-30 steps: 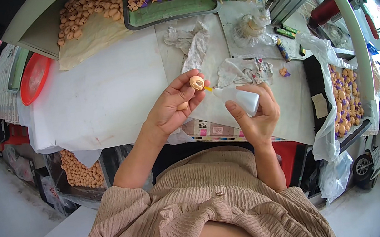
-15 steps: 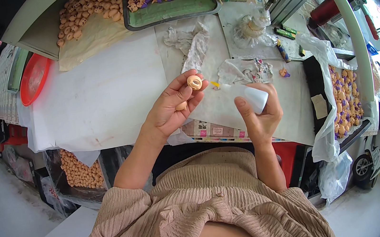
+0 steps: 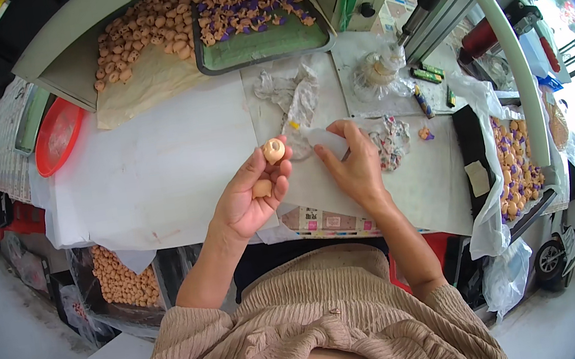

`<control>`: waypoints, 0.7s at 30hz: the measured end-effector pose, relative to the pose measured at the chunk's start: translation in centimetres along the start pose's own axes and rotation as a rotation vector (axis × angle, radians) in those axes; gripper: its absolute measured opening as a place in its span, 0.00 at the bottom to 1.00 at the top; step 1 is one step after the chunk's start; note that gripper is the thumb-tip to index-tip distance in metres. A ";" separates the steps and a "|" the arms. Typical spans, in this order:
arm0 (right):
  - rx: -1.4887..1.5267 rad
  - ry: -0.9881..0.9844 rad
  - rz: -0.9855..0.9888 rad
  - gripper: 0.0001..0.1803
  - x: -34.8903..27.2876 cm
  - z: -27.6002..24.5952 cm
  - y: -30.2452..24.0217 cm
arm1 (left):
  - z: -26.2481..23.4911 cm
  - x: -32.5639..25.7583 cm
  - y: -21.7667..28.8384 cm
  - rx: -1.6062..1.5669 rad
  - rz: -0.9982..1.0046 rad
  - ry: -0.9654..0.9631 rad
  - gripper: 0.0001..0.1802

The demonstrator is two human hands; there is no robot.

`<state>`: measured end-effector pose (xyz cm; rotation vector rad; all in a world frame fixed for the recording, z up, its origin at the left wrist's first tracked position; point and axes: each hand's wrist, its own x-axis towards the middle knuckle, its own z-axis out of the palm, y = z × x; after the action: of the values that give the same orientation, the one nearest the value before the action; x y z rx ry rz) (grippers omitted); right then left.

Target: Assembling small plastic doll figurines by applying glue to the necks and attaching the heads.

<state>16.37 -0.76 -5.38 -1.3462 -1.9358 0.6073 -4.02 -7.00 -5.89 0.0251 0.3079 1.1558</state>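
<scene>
My left hand (image 3: 248,198) is closed around two small peach doll heads. One hollow head (image 3: 273,151) sits between thumb and fingertips, its round opening facing up. The second head (image 3: 262,188) rests in the palm under the curled fingers. To its right, my right hand (image 3: 357,167) grips a white squeeze bottle (image 3: 327,144) with a yellow tip. The bottle leans left over the table, its tip just beyond the upper head and apart from it. Behind the bottle lies a crumpled rag (image 3: 298,94).
Many loose heads (image 3: 145,35) lie at the back left, beside a green tray (image 3: 263,50) of purple-clad figures. A red bowl (image 3: 45,157) stands left. At right are a box of assembled figures (image 3: 515,171) and a machine with a red cylinder (image 3: 483,37). A bin of heads (image 3: 124,277) sits below left.
My left hand has moved down and left with both heads. My right hand has shifted left and turned the bottle, whose tip now lies beyond the upper head rather than beside it.
</scene>
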 end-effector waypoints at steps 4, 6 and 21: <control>-0.090 -0.016 -0.129 0.14 2.6 -0.6 -2.0 | 0.9 -1.1 2.1 -0.040 0.012 -0.013 0.23; -0.080 0.033 -0.197 0.10 5.3 -0.6 -3.9 | 1.2 -1.8 3.1 -0.042 0.022 -0.019 0.22; -0.393 0.067 -0.305 0.13 26.8 13.8 -8.9 | 3.8 -7.8 7.8 -0.087 0.087 -0.049 0.23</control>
<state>-5.54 21.36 -0.73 -1.2382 -2.2221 0.0321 -12.91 -10.33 0.95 -0.0098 0.2145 1.2518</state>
